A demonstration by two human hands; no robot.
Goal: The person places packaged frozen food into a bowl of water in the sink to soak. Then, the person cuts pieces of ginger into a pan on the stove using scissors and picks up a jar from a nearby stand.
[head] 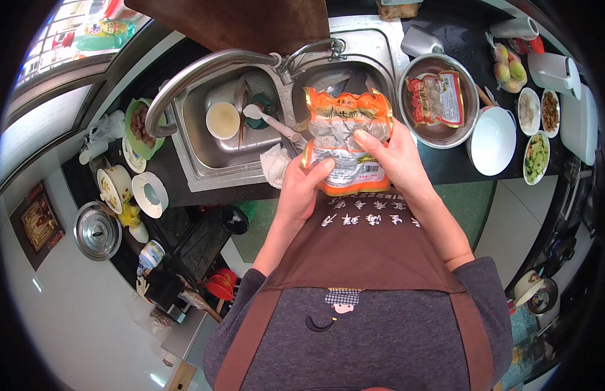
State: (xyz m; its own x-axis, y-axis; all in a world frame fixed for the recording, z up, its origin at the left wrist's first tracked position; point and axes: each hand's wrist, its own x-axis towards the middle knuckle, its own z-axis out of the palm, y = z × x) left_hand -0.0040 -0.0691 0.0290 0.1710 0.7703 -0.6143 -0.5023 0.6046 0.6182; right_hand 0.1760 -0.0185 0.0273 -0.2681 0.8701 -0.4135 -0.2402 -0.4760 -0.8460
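Both my hands grip one sealed plastic food packet (349, 117), orange-edged with a see-through window onto greyish round pieces, probably meatballs. My left hand (305, 183) pinches its lower left side, thumb on the white printed panel. On the right side, my right hand (397, 151) has its thumb over the clear window. The packet is held in front of the right sink basin (376, 73) and hides much of it. A second packet with a red edge (432, 100) lies in a steel bowl (473, 122) right of the sink.
In the left basin (200, 151) are a bowl of cloudy liquid (222, 120), a colander (263, 85) and chopsticks (241, 122). A curved faucet (185, 78) arches over it. A white cloth (275, 166) hangs at the sink's front edge. White bowl (493, 141) and small food dishes (536, 159) stand right.
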